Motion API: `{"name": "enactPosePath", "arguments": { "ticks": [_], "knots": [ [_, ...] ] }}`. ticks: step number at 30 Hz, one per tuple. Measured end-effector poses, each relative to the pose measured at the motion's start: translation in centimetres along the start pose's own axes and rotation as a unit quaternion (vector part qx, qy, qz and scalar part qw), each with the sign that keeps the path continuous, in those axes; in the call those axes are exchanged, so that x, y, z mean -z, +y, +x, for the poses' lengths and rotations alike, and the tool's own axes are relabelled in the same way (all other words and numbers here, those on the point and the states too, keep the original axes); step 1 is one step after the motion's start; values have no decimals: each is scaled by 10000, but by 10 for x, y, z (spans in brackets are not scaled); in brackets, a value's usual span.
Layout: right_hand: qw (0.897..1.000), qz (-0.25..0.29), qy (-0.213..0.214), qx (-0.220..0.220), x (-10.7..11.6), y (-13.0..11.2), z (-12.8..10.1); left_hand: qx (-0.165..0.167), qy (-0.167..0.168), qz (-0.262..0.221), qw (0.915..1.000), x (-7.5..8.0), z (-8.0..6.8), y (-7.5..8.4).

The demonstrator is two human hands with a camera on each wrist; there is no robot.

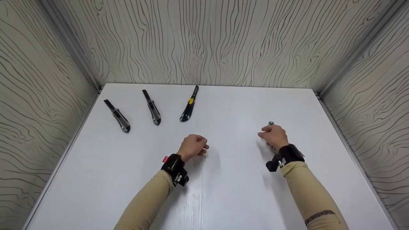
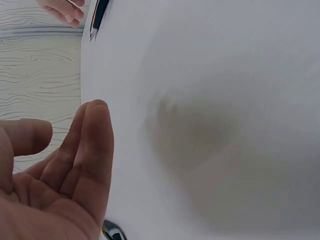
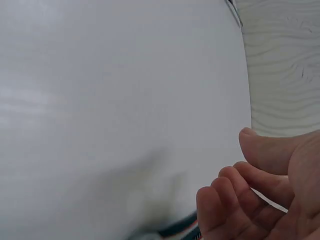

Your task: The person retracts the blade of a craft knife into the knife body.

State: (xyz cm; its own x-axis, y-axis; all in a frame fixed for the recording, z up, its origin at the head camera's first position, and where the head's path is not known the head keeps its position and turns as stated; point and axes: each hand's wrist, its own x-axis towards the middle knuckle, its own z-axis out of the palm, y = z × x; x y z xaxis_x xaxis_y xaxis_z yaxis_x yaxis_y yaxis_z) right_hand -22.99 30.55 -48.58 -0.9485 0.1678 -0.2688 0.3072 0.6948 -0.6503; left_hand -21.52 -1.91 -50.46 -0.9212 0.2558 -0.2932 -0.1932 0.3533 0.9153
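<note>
My left hand (image 1: 193, 146) hovers just above the white table (image 1: 230, 191) near its middle. Its fingers are loosely bent and hold nothing, and the left wrist view shows the same left hand (image 2: 75, 165) relaxed. My right hand (image 1: 274, 135) is lowered over a utility knife (image 1: 271, 123) lying on the table; only the knife's metal tip shows beyond the knuckles. In the right wrist view the right hand (image 3: 260, 195) has loosely curled fingers, with the knife (image 3: 177, 231) below them and not gripped. In the left wrist view the knife (image 2: 97, 17) lies beside those fingertips.
Three more utility knives lie in a row at the back left: a dark one (image 1: 117, 116), a second dark one (image 1: 152, 108), and a black one with a yellow slider (image 1: 189, 105). Wood-grain walls (image 1: 204, 41) enclose the table on three sides.
</note>
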Motion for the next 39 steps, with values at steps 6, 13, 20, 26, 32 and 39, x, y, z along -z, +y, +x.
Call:
{"name": "enactPosePath", "arguments": {
  "ticks": [6,13,20,26,32,39],
  "knots": [
    [9971,171,-562,484,-40,-39,3,132,413,508,9978,28,11,9],
    [9924,244,-991,682,-77,-70,2,344,910,1213,9878,54,34,11],
    [9891,218,-1192,833,-98,-87,4,752,1030,1959,9723,76,55,14],
    [9861,133,-1159,1186,-104,-93,3,1161,1356,2350,9555,91,72,15],
    [9860,-70,-920,1389,-106,-92,2,997,1476,2950,9387,87,92,10],
    [9856,-253,-685,1522,-109,-88,4,1187,1664,2937,9338,74,106,7]
  ]
}}
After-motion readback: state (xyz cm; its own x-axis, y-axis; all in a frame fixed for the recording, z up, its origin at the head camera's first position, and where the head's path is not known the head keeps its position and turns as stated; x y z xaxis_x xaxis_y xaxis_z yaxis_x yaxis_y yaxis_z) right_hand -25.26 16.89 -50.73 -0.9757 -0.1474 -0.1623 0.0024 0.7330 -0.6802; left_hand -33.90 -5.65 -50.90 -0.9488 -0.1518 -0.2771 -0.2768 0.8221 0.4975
